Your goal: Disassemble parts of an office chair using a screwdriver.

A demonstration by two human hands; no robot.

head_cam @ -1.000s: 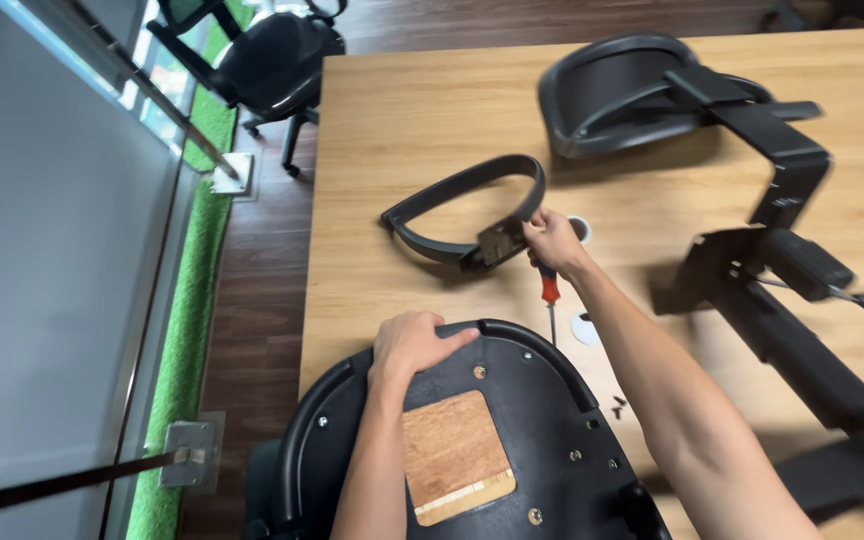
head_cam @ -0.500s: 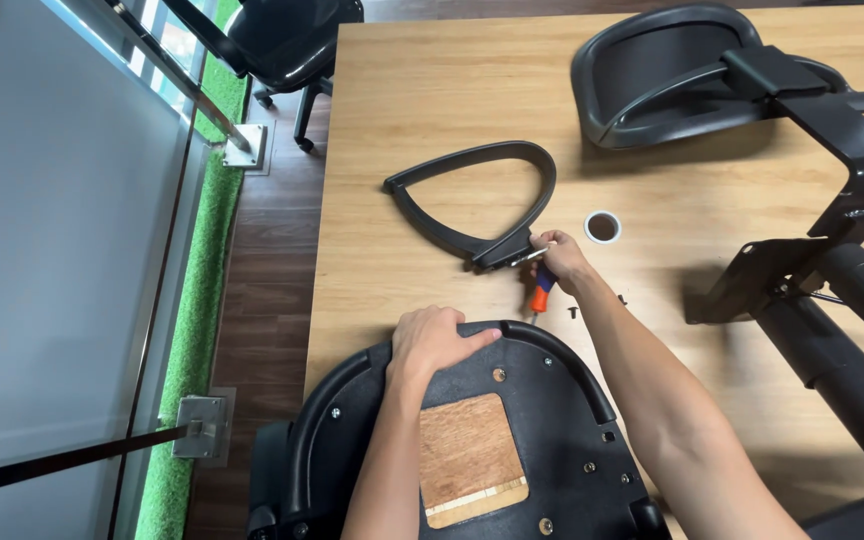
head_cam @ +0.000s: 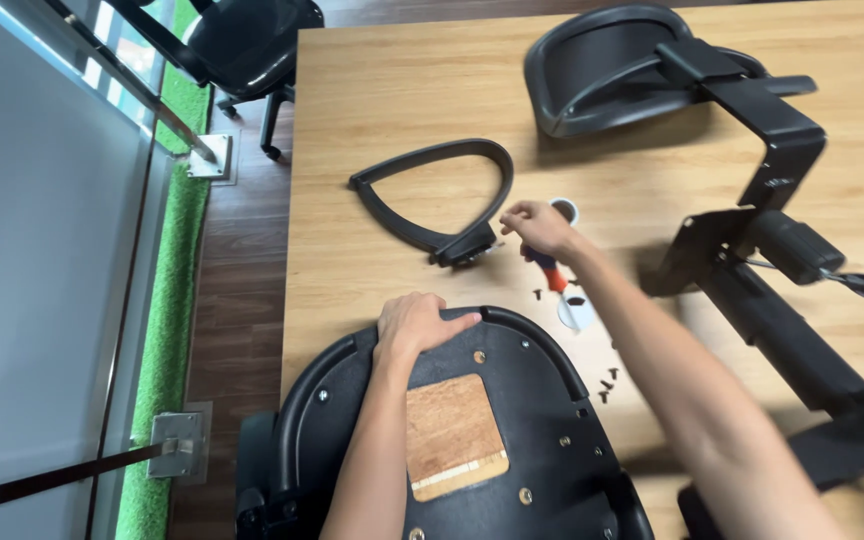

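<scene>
While the left hand [head_cam: 414,325] lay flat, fingers spread, on the upturned black seat [head_cam: 512,440], the right hand [head_cam: 540,228] apparently gripped a red-handled screwdriver [head_cam: 551,275] beside the armrest [head_cam: 432,195] on the worktop [head_cam: 372,80].

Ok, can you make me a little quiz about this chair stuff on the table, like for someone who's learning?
1. True or false: the left hand rests flat on the upturned black seat.
2. What does the right hand hold? A) a screwdriver with a red-orange handle B) a hammer C) a paint brush
3. Fill in: the black armrest loop lies on the wooden ____.

Key
1. True. The palm lies on the seat's rim, holding nothing.
2. A. Its handle shows below the fist, close to the armrest's bracket end.
3. Table. Small dark screws lie loose on it too, beside the seat.
</scene>
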